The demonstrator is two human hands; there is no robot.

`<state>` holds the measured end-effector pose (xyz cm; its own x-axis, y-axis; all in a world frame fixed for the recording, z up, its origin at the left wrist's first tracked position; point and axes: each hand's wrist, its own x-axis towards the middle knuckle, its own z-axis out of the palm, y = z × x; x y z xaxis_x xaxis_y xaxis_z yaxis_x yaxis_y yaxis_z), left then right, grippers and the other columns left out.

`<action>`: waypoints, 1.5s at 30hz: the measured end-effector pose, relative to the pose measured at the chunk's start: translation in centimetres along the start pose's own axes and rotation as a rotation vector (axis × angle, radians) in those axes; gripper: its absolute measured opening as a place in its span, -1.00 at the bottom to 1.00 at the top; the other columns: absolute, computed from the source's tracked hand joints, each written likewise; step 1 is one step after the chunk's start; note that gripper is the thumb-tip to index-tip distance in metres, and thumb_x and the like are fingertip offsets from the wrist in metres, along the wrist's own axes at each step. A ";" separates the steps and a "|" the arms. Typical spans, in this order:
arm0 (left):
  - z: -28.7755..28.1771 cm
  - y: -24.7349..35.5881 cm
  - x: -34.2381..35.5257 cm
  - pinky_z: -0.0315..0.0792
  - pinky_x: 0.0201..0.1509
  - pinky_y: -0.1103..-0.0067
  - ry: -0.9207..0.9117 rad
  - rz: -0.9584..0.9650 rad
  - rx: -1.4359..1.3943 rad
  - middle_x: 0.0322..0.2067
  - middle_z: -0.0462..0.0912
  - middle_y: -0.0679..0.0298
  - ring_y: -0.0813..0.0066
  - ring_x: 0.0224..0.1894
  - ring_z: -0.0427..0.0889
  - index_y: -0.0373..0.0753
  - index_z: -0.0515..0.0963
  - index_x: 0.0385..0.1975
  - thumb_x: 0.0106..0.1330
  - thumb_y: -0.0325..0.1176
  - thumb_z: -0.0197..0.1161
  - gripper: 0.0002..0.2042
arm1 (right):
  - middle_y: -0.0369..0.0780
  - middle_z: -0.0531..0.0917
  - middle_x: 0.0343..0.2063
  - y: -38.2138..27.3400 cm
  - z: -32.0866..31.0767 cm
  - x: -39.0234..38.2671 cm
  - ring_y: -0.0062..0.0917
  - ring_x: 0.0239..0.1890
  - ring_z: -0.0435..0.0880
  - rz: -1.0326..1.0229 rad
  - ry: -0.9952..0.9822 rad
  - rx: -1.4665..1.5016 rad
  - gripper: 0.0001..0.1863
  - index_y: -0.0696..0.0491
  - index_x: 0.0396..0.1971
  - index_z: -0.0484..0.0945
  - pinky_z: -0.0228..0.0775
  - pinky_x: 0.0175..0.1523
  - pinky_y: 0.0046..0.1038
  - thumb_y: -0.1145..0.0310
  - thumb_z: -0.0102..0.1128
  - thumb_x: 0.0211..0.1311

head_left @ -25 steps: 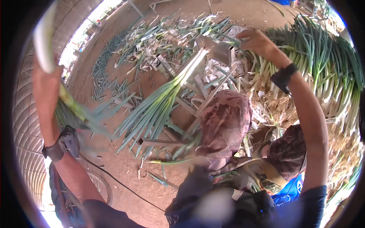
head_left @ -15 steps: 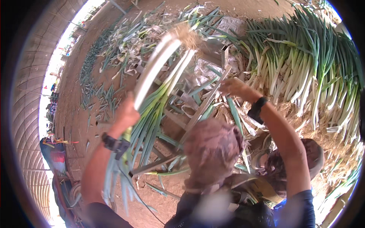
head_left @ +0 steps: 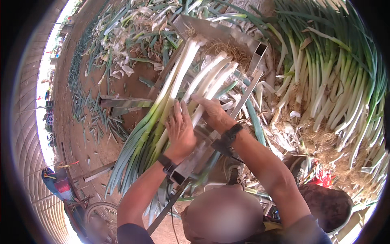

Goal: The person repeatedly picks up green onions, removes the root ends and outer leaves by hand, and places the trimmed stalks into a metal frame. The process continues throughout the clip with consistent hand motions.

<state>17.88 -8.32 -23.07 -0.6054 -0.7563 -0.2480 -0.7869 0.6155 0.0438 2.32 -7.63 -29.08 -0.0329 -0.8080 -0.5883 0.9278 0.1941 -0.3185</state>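
Observation:
A bunch of long green onions [head_left: 178, 83] lies slantwise across a metal frame [head_left: 248, 91], white root ends toward the far side and green leaves toward the near left. My left hand [head_left: 180, 130] rests on the stalks with its fingers stretched out and a black band at the wrist. Close beside it, my right hand [head_left: 211, 112] is closed round the white stalks on the right of the bunch; its fingertips are partly hidden. Wispy roots [head_left: 231, 55] touch the frame's far plate [head_left: 215, 28].
A large row of green onions [head_left: 325, 89] lies at the right, roots toward me. Leaf trimmings [head_left: 134, 36] litter the ground at the far left. A capped person [head_left: 327, 207] is at the lower right. A wheel [head_left: 99, 219] shows at the lower left.
The onions in my left hand have come down onto the frame beside the others. My left hand has opened and moved right; my right hand has moved left onto the stalks.

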 end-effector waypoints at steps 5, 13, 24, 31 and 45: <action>-1.4 -1.9 -2.3 -0.15 0.52 -0.20 -0.116 0.013 -0.014 0.54 -0.07 -0.16 -0.30 0.55 -0.06 -0.45 -0.06 0.53 0.16 -0.15 0.38 0.01 | -0.10 0.72 -0.26 -0.2 2.4 2.2 -0.40 -0.35 0.71 0.031 0.396 -0.292 -0.64 0.31 -0.21 0.58 0.59 -0.32 -0.38 0.38 0.54 0.18; -1.2 -4.7 -1.1 -0.17 0.57 -0.12 0.029 -0.018 -0.027 0.54 -0.02 -0.13 -0.22 0.59 -0.12 -0.43 0.01 0.51 0.01 -0.16 0.50 0.08 | -0.09 0.75 -0.31 -0.3 3.1 5.6 -0.46 -0.40 0.67 0.017 0.298 -0.438 -0.59 0.32 -0.12 0.68 0.54 -0.36 -0.35 0.30 0.54 0.20; -1.1 -4.5 -1.4 -0.15 0.61 -0.05 0.007 0.102 -0.082 0.51 0.02 -0.13 -0.31 0.58 -0.14 -0.45 0.08 0.48 0.00 -0.41 0.41 -0.03 | -0.13 0.31 0.47 -4.7 5.0 -1.6 -0.20 0.52 0.21 -0.893 0.394 -1.478 -0.28 -0.03 0.46 0.28 -0.14 0.62 0.01 0.16 0.29 0.36; -1.2 -4.7 -1.7 -0.12 0.55 -0.19 0.017 0.125 -0.101 0.51 0.06 -0.13 -0.40 0.56 -0.10 -0.44 0.08 0.48 -0.01 -0.44 0.39 -0.04 | -0.19 0.28 0.49 -4.6 6.9 3.0 -0.24 0.59 0.04 -0.856 0.050 -2.351 -0.32 -0.04 0.33 0.46 -0.37 0.65 0.12 -0.11 0.22 0.33; -0.5 -4.4 0.2 -0.16 0.60 0.00 0.029 0.017 -0.039 0.58 -0.04 0.07 -0.14 0.60 -0.12 -0.33 -0.03 0.56 -0.04 -0.40 0.52 0.10 | 0.04 0.24 0.46 -1.9 3.6 -2.1 -0.03 0.49 0.22 -0.784 0.187 -1.777 -0.27 0.09 0.35 0.38 0.13 0.53 0.03 0.09 0.38 0.25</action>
<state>21.20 -11.26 -22.79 -0.6215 -0.7521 -0.2191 -0.7801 0.6198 0.0853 1.95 -8.29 -24.61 -0.3289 -0.9443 0.0134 -0.6751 0.2252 -0.7025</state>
